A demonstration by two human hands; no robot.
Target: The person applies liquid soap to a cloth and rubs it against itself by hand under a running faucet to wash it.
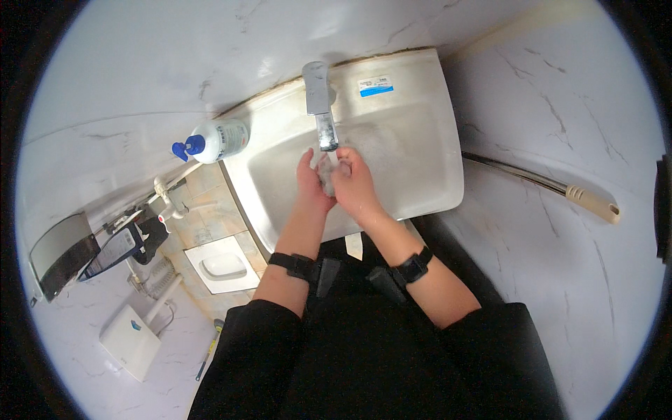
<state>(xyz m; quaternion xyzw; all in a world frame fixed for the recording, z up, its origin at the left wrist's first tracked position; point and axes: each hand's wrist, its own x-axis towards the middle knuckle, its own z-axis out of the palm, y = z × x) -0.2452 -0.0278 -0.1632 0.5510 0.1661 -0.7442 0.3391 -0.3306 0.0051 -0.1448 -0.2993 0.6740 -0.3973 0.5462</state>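
Observation:
Both my hands are together in the white washbasin (413,175), just below the chrome tap (318,91). My left hand (313,183) is cupped palm up, its thumb and fingers apart. Against its palm, my right hand (355,183) has its fingers curled inward. Between the hands shows a whitish, wet patch (327,175); whether it is lather, running water or a small object, I cannot tell. The right fingertips are partly hidden there. Thin foam (374,140) lies on the basin floor behind my right hand.
A white pump bottle (227,138) with a blue head lies toward the basin's left corner. A blue-and-white label (376,86) is on the back rim. At right, a pole with a beige grip (591,203) leans by the wall. A squat toilet (222,266) is on the left floor.

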